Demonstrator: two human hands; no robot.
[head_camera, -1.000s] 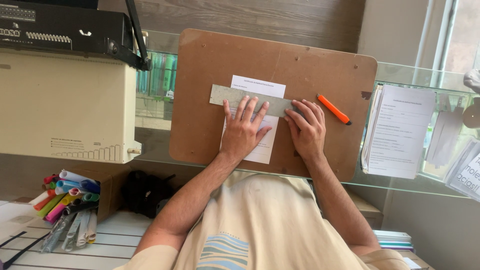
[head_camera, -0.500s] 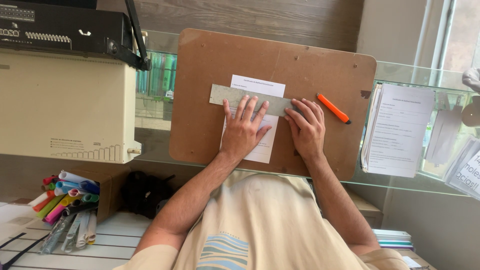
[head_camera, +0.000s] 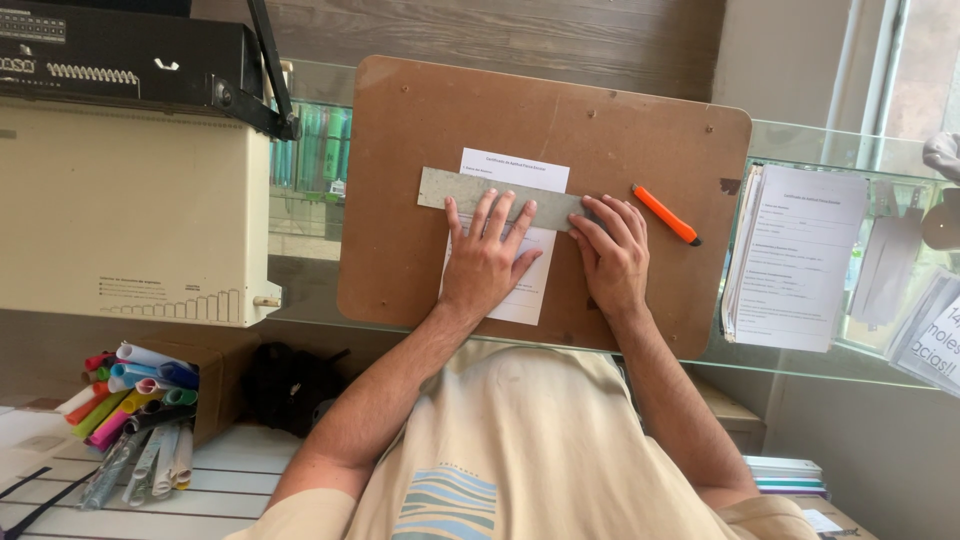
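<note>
Single head view, looking straight down, close over brown board (head_camera: 450, 110)

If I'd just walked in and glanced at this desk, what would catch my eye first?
Probably the two hands in the middle: the left hand and right hand lie flat on a grey metal ruler laid across a white printed sheet on a big brown board. Next, the bright orange cutter just right of the ruler, and the bundle of coloured rolls at lower left.

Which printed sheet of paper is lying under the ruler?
The small white sheet on the brown board, crossed by the grey ruler; the paper stack lies uncovered on the glass.
</note>
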